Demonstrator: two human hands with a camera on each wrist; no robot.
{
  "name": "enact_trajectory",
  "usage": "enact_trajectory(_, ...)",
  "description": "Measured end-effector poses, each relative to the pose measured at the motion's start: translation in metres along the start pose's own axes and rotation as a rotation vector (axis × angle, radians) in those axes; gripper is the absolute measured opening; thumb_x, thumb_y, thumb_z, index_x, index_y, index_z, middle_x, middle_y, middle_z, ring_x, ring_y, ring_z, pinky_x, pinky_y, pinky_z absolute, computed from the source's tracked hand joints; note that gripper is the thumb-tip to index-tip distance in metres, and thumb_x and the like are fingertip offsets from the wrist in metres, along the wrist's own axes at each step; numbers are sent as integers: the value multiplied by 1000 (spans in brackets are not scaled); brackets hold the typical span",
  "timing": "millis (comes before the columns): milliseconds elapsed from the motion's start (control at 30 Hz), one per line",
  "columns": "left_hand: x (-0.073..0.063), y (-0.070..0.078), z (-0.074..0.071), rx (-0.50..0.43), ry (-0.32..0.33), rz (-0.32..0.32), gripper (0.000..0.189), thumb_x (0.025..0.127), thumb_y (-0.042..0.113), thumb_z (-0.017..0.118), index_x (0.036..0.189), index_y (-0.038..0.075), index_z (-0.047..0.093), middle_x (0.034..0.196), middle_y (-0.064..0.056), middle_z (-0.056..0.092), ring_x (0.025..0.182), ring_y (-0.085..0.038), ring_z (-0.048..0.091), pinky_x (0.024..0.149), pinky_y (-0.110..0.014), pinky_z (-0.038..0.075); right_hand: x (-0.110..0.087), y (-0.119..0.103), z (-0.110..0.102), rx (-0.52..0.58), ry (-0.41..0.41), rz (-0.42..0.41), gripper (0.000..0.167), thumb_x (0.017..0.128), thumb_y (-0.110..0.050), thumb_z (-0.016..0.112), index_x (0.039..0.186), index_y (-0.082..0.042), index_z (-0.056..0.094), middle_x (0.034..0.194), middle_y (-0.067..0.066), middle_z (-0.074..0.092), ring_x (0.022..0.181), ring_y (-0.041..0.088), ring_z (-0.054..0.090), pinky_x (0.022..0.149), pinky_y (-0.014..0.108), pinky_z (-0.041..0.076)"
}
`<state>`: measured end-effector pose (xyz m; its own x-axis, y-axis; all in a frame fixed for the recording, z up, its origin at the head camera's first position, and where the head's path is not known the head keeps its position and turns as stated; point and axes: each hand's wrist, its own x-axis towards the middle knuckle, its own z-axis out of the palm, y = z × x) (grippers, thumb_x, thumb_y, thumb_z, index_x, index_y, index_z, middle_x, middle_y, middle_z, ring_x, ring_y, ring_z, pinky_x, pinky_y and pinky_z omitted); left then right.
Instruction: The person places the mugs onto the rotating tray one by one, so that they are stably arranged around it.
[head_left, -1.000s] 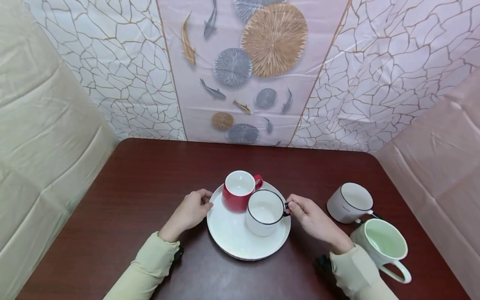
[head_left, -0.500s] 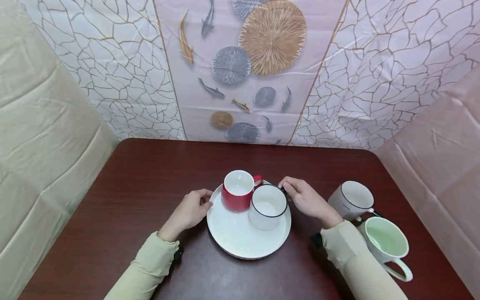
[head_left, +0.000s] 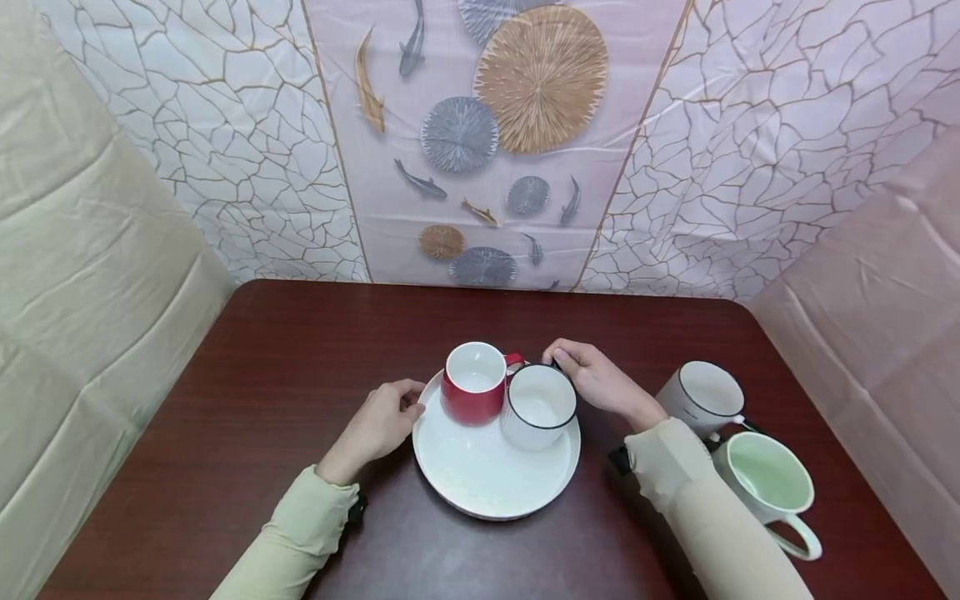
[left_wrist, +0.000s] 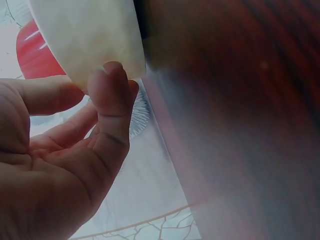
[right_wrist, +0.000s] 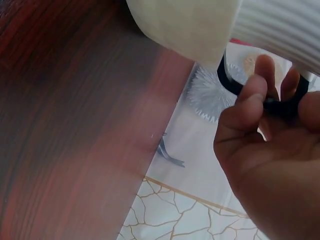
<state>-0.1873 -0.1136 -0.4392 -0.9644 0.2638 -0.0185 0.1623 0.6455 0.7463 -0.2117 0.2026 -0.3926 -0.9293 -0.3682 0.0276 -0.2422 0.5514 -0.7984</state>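
Note:
A round white plate with a raised rim lies mid-table. My left hand holds its left rim; in the left wrist view, thumb and fingers of that hand meet at the edge of the plate. On the plate stand a red mug, white inside, and a black-rimmed white mug beside it on the right. My right hand grips the white mug's handle. The right wrist view shows its fingers curled round the black handle; the mug's side looks ribbed there.
On the right, a second black-rimmed white mug stands near a pale green mug, close to my right forearm. The dark red-brown table ends at a patterned backdrop, with cloth walls at both sides.
My right hand has swung the white mug's handle from the right toward the back. The mug has shifted slightly back and right, closer to the plate's edge. My left hand stays in place.

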Motion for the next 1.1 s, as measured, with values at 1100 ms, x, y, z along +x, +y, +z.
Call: enact_trajectory(1100,-3,4,-5,-122,-46,-17,38,88,1,48,124,-2,59,98,-13,66,59,-16,58,57,-31,50,-225,-9,-67,-248,1039,72,20,92,3,60,110,4,69,91,-20,63,81,-7,59,69,5,41)
